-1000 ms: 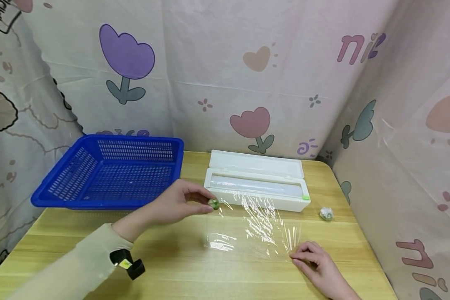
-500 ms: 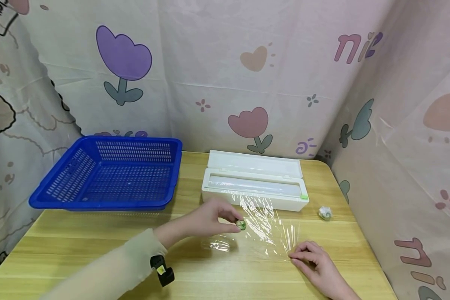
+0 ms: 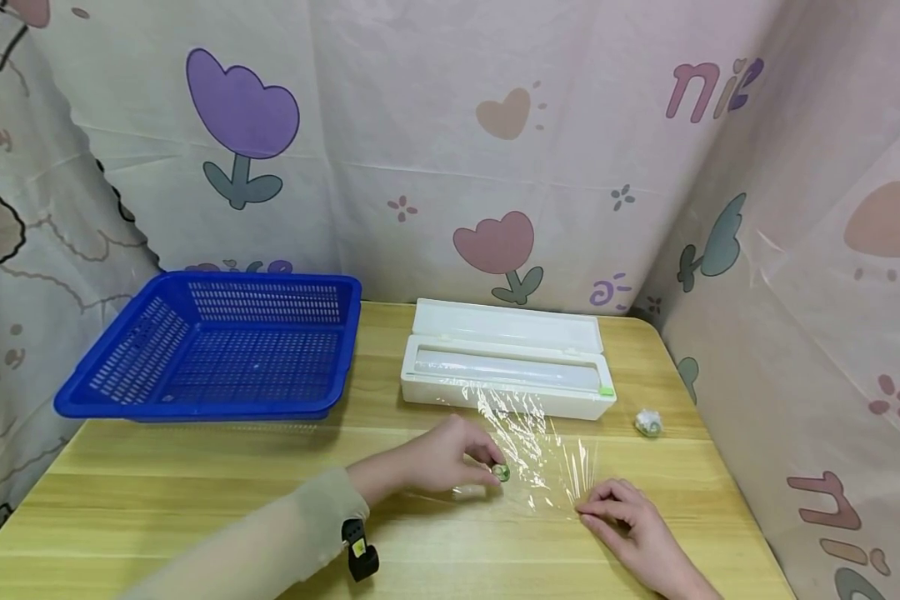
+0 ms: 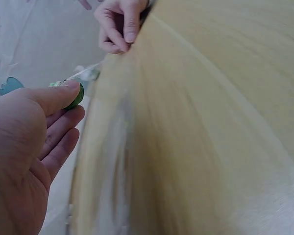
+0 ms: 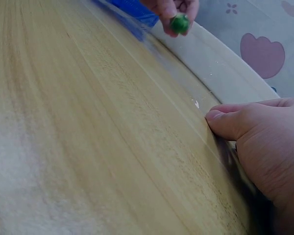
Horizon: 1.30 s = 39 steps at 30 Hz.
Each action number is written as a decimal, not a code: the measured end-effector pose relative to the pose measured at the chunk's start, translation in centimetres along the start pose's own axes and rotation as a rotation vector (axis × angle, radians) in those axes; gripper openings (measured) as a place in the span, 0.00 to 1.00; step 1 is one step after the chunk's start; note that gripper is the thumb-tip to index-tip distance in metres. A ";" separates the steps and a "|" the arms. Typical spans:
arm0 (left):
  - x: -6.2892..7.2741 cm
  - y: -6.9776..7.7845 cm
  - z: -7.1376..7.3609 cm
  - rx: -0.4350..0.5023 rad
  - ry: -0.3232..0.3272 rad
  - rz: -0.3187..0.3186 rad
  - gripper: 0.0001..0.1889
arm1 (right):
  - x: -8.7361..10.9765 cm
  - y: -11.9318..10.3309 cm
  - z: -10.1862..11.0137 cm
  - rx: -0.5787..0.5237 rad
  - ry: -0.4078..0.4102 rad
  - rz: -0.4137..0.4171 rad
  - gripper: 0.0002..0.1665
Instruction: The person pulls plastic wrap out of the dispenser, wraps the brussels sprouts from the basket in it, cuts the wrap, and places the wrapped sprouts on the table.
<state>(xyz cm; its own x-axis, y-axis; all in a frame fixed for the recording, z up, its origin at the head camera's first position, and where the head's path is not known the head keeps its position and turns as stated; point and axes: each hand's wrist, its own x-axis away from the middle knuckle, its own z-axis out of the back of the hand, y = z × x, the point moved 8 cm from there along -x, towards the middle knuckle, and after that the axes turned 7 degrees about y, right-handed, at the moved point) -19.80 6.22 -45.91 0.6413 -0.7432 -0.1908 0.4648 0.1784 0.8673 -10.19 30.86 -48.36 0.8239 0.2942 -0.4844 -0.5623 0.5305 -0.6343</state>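
My left hand (image 3: 450, 457) pinches a small round green vegetable (image 3: 501, 472) between thumb and fingertips, low over the sheet of plastic wrap (image 3: 525, 450). In the right wrist view the green vegetable (image 5: 179, 23) has a glossy, dark green side. The wrap is clear and wrinkled, pulled out from a white wrap dispenser (image 3: 506, 400) with its lid up. At the front right corner of the sheet, my right hand (image 3: 626, 527) pinches the wrap's edge close to the table. Thumb and index finger meet there in the right wrist view.
A blue plastic basket (image 3: 337, 392) stands at the left rear of the wooden table (image 3: 270, 517). To the right of the dispenser lies a small wrapped ball (image 3: 648, 422), whitish with green showing through. Printed curtains (image 3: 390, 100) surround the table's back and sides.
My left hand has moved right and toward me with the green vegetable, from beside the dispenser's left front to over the middle of the wrap. My right hand keeps its pinch on the corner.
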 end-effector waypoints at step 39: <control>0.6 0.0 -1.1 -0.227 -0.040 -0.065 0.07 | 0.3 0.2 0.0 0.037 -0.010 0.009 0.22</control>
<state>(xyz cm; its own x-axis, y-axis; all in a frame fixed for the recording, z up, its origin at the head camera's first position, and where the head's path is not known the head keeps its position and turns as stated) -18.77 6.50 -46.54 0.5830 -0.7819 -0.2210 0.6329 0.2664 0.7269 -10.01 31.04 -48.67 0.8197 0.3073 -0.4834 -0.5668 0.5567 -0.6073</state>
